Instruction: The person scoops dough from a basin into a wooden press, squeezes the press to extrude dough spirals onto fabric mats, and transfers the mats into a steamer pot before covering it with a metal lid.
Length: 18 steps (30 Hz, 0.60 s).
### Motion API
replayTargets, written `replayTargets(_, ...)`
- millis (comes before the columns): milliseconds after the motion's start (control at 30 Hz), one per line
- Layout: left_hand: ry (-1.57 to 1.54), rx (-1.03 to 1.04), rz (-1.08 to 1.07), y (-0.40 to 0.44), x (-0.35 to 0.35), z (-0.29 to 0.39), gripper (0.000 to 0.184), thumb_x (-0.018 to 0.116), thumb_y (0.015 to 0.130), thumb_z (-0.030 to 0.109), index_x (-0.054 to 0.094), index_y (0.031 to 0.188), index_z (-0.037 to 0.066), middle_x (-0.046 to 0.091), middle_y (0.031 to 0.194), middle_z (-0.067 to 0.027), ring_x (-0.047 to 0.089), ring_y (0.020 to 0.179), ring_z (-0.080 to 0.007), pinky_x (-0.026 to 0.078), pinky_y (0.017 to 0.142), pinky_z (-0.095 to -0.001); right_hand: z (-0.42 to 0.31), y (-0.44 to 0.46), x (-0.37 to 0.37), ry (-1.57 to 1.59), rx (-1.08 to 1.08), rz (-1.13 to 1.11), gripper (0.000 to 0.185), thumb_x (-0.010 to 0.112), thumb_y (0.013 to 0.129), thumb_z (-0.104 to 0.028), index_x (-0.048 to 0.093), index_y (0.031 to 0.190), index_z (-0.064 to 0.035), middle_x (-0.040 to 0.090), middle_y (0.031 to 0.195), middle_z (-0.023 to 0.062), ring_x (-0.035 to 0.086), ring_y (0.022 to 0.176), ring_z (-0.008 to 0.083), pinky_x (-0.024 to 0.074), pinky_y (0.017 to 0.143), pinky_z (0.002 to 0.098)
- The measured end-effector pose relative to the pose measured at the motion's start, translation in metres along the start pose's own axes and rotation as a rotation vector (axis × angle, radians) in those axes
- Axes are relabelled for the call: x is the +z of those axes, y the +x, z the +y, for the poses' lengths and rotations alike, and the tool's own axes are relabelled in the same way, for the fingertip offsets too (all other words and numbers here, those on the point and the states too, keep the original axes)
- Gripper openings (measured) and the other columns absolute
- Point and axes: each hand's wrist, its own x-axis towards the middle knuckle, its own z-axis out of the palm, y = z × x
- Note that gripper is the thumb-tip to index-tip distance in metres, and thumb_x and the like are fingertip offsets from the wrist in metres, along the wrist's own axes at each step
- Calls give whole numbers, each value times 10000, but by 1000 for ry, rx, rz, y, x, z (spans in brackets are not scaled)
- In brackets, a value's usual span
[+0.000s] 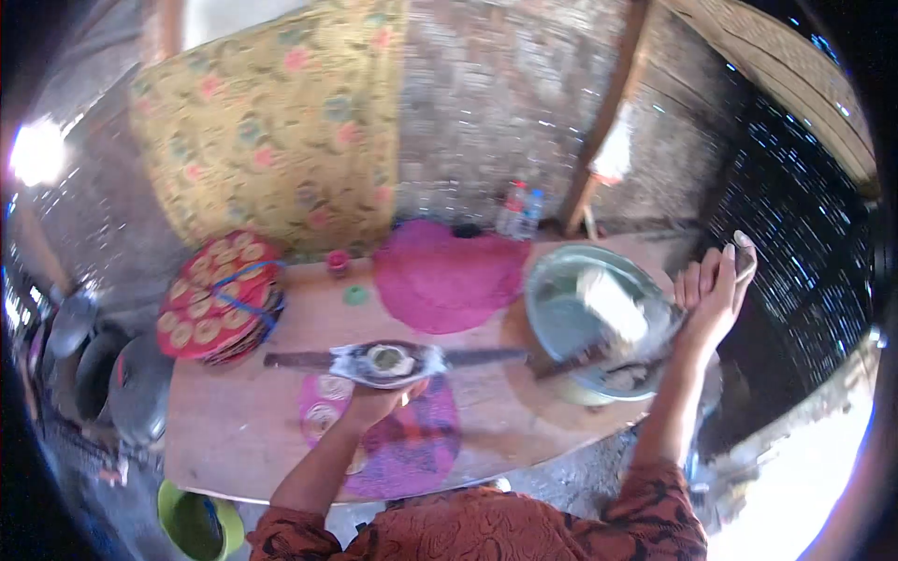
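Brown patterned shirt (486, 528), nearest cam. L hand (382, 397): closed under mid of long-handled wooden tool (421, 361), above purple mat (426, 458) w/ pale rounds (334, 386). R hand (716, 290): raised by basin (550, 304), fingers bent; grip, if any, can't tell. Risks, judged: tool may tip if one-hand hold is off-ctr; basin may get knocked if R forearm (678, 397) swings low.

The person wears a rust-red top (486, 528) whose front carries a dense pattern of curling, swirling lines close to the cloth's own tone. The left sleeve (295, 537) and the right sleeve (658, 512) are loose, end well short of the wrists and bear bold black curves, somewhat leaf-like, on the same rusty ground. Beyond the cuffs, the forearms (681, 402), left hand (377, 400) and right hand (713, 297) are bare.
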Motion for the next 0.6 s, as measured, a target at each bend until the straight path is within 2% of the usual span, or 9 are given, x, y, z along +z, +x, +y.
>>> replayTargets(33, -395, 153, 202, 23, 31, -6, 341, 642, 828, 163, 553, 1145, 75, 603, 1091, -69, 573, 1009, -167, 459, 877, -317, 12, 11, -16, 48, -37, 109, 208, 493, 933, -208, 427, 1123, -154, 337, 574, -31, 308, 415, 71, 300, 365, 234)
replayTargets(100, -663, 372, 261, 64, 49, 55, 378, 629, 844, 183, 522, 1185, 56, 592, 1120, -79, 552, 1049, -192, 440, 898, -334, 54, 25, -43, 160, -100, 304, 94, 485, 930, -201, 421, 962, -140, 358, 614, -23, 336, 461, 79, 324, 395, 248)
replayTargets(167, -993, 694, 346, 81, 49, 155, 417, 583, 865, 183, 471, 1229, 13, 562, 1145, -120, 543, 1071, -237, 436, 921, -388, 101, 22, -55, 184, 76, 499, 145, 468, 942, -238, 398, 934, -112, 408, 635, 4, 469, 560, 132, 438, 532, 255)
replayTargets(267, -1273, 919, 638, 118, 50, 173, 410, 518, 867, 199, 457, 1207, -20, 529, 1114, -157, 526, 1052, -287, 427, 914, -439, 135, 8, -75, 447, 540, 129, 324, 430, 958, -390, 461, 1118, -110, 588, 1014, 75, 585, 883, 220, 459, 773, 358)
replayTargets(333, -1137, 991, 812, 113, 10, 181, 377, 493, 847, 220, 481, 1132, -25, 503, 1062, -142, 498, 1011, -281, 402, 888, -425, 155, 21, -131, -309, 569, -400, 381, 470, 936, -405, 530, 1151, -97, 589, 1064, 98, 555, 1017, 230, 436, 837, 339)
replayTargets(367, -1079, 1007, 882, 107, -6, 180, 365, 481, 837, 230, 494, 1094, -28, 490, 1037, -134, 483, 990, -278, 389, 876, -419, 143, 34, -149, -800, 320, -788, 396, 515, 898, -408, 627, 1068, -69, 573, 1138, 113, 502, 1104, 275, 381, 922, 415)
replayTargets(400, -1115, 1021, 956, 98, -19, 200, 326, 487, 805, 219, 489, 1022, -25, 426, 888, -114, 438, 840, -241, 374, 788, -382, 140, 40, -169, -809, 353, -789, 396, 515, 898, -408, 627, 1068, -69, 573, 1138, 113, 502, 1104, 275, 381, 922, 415)
replayTargets(467, -897, 954, 1041, 86, -34, 173, 299, 497, 787, 202, 498, 980, -26, 403, 860, -116, 411, 811, -231, 357, 773, -379, 141, 44, -207, -1956, 143, -1426, 318, 542, 858, -341, 684, 980, -84, 588, 1111, 129, 462, 1141, 306, 333, 940, 487)
replayTargets(600, -809, 682, 936, 65, -19, 133, 243, 503, 796, 148, 514, 954, -37, 444, 876, -139, 428, 839, -230, 360, 757, -344, 173, 50, -259, -2155, 216, -1804, 282, 546, 828, -267, 684, 995, -87, 599, 1081, 127, 410, 1188, 322, 291, 954, 516)
